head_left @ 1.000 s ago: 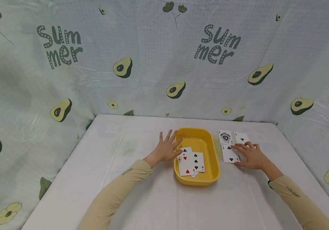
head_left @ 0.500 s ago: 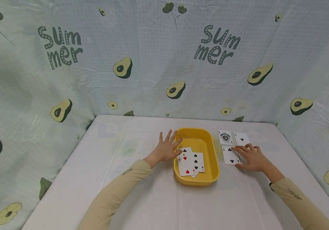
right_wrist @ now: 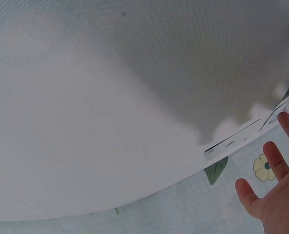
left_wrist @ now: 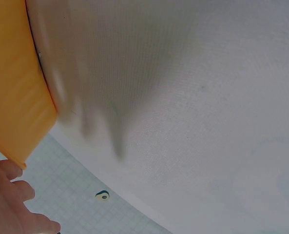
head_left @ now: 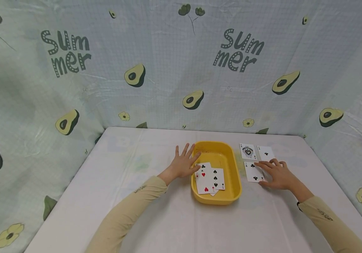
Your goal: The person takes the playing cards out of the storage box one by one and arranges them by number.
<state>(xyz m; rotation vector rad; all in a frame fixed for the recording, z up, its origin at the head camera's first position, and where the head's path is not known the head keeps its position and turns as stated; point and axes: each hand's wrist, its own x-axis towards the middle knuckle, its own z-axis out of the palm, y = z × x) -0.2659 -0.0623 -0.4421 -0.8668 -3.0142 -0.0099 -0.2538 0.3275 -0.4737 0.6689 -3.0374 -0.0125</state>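
My left hand (head_left: 182, 165) spreads its fingers along the left rim of a yellow tray (head_left: 236, 175), the thumb reaching over the rim. Inside lie overlapping playing cards: a two of hearts (head_left: 204, 184), a spades card (head_left: 219, 178) and a partly covered clubs card (head_left: 203, 164). To the tray's right, my right hand (head_left: 278, 175) touches a clubs card (head_left: 251, 172) lying face up, its index fingertip near the upper part and its thumb by the lower right corner. In the right wrist view the fingers (right_wrist: 276, 161) stand apart.
Just beyond the right hand lie a card with an ornate centre emblem (head_left: 248, 151) and another clubs card (head_left: 264, 149), partly behind the fingers. The white table (head_left: 155, 225) meets a curtain (head_left: 162, 42) printed with avocados and lettering at the back and sides.
The clubs card under my right hand has slid slightly toward me, opening a narrow gap below the ornate card; the right hand moved with it. My left hand has stayed at the tray.
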